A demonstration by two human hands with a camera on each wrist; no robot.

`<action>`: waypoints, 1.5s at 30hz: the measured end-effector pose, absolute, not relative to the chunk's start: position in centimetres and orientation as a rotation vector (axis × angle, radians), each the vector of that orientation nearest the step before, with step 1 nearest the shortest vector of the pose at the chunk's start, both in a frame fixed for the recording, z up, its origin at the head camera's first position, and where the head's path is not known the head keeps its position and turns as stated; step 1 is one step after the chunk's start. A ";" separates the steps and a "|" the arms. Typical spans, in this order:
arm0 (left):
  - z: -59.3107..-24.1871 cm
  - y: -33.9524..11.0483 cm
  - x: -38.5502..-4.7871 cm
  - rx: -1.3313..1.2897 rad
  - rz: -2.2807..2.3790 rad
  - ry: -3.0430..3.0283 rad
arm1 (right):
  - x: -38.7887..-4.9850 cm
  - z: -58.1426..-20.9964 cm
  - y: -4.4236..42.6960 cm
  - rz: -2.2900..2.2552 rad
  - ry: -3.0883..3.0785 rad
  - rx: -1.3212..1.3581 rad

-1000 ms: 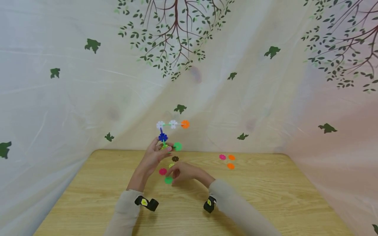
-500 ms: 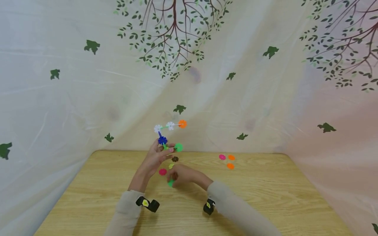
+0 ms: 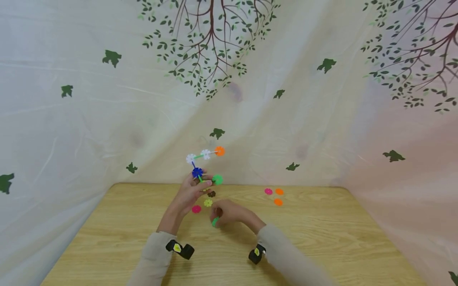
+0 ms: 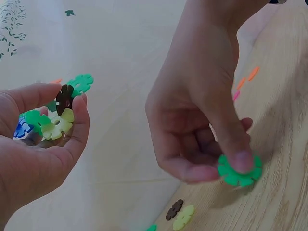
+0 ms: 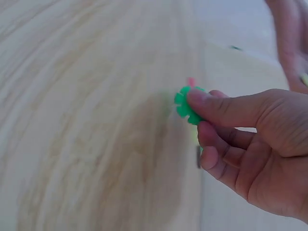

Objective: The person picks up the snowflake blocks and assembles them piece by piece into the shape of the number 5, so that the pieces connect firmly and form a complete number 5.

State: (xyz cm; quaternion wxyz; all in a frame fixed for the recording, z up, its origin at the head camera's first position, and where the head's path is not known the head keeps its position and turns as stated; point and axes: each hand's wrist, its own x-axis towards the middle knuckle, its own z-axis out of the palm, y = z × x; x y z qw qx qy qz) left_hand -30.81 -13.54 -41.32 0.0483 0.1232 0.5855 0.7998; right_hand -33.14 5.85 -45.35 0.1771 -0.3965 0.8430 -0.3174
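My left hand [image 3: 187, 195] holds up a chain of interlocked flower-shaped plastic discs. At its far end are white discs [image 3: 205, 154] and an orange disc [image 3: 220, 151]; a blue disc [image 3: 197, 172] sits just above the fingers. In the left wrist view, a brown disc [image 4: 64, 99], a pale yellow disc [image 4: 57, 124] and a green disc [image 4: 82, 83] show by that hand's fingertips. My right hand [image 3: 230, 212] pinches a loose green disc [image 5: 183, 107] between thumb and fingers, just above the table. The thumb covers part of this disc.
On the wooden table [image 3: 304, 238], a red-pink disc [image 3: 196, 209], a yellow disc [image 3: 208, 203] and a brown disc [image 3: 212, 194] lie near the hands. Farther right are a pink disc [image 3: 268, 191] and two orange discs [image 3: 278, 202]. A printed curtain [image 3: 257, 131] hangs behind.
The right hand has picked up the green disc from the table and drawn it slightly right. The chain in the left hand has tilted, its white end dropping a little and shifting left.
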 end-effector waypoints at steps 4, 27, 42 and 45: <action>-41.4 -13.4 -30.8 0.381 2.439 1.803 | -33.5 -44.8 7.4 -1.105 2.452 -1.075; -41.6 -13.1 -30.8 0.383 2.484 1.839 | -30.8 -37.9 8.6 -1.985 2.559 -0.828; -42.0 -12.7 -31.1 0.406 2.497 1.812 | -30.2 -37.7 8.3 -2.041 2.591 -0.816; -42.0 -12.5 -31.1 0.396 2.505 1.804 | -30.1 -37.7 8.2 -2.036 2.614 -0.829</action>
